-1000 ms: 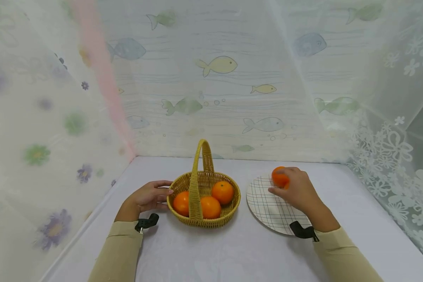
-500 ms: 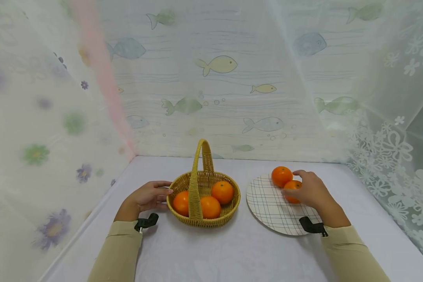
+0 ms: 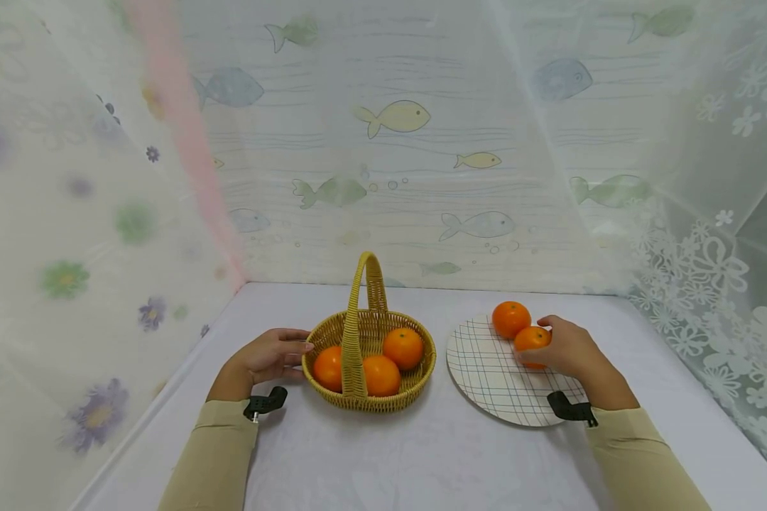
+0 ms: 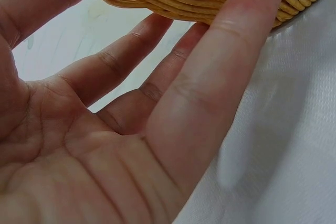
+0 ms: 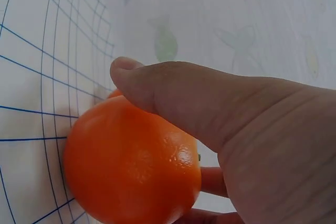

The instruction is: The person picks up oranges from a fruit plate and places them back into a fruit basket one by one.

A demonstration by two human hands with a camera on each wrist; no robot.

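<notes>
A yellow woven basket (image 3: pixel 415 387) with a tall handle stands at mid-table, with three oranges (image 3: pixel 404 348) inside. My left hand (image 3: pixel 270 357) touches the basket's left rim and side with its fingertips; in the left wrist view the fingers are spread and mostly straight against the wicker. Right of the basket lies a round white plate (image 3: pixel 482 376) with a grid pattern. Two oranges sit near its far edge. The nearer orange (image 5: pixel 131 163) is between the thumb and fingers of my right hand (image 3: pixel 569 348), thumb across one side. The other orange (image 3: pixel 510 319) sits just behind it.
A white cloth covers the table (image 3: pixel 383 461). Behind it hangs a curtain (image 3: pixel 383 163) printed with fish, and flowered sheer fabric (image 3: pixel 70 284) runs along the left side. White lace (image 3: pixel 709 298) hangs at the right.
My right hand has moved right and slightly nearer, from over both oranges on the plate to around the nearer one. The farther orange is now uncovered. My left hand and the basket stay put.
</notes>
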